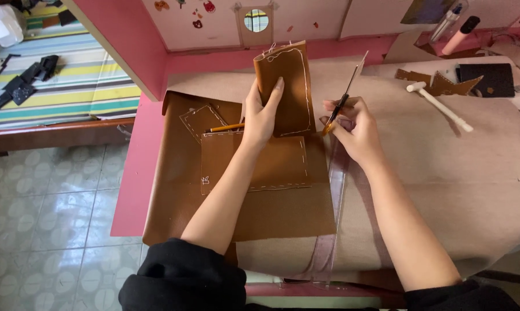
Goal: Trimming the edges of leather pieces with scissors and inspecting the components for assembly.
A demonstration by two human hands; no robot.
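My left hand [261, 112] holds up a stitched brown leather piece [289, 86] with white thread along its edges, lifted off the table. My right hand [355, 126] grips a thin craft knife [347, 92] with a black handle, its blade pointing up and away, just right of the held piece. Below lies a larger stitched brown leather panel [277, 164] on a big brown leather sheet [185, 184]. A yellow pencil [225, 127] rests on the sheet by my left hand.
A clear plastic ruler [332, 213] lies along the sheet's right edge on a tan paper-covered table [456, 173]. A white mallet [438, 105], leather scraps [438, 83] and a dark pouch [486, 79] sit at the back right. Tiled floor is at left.
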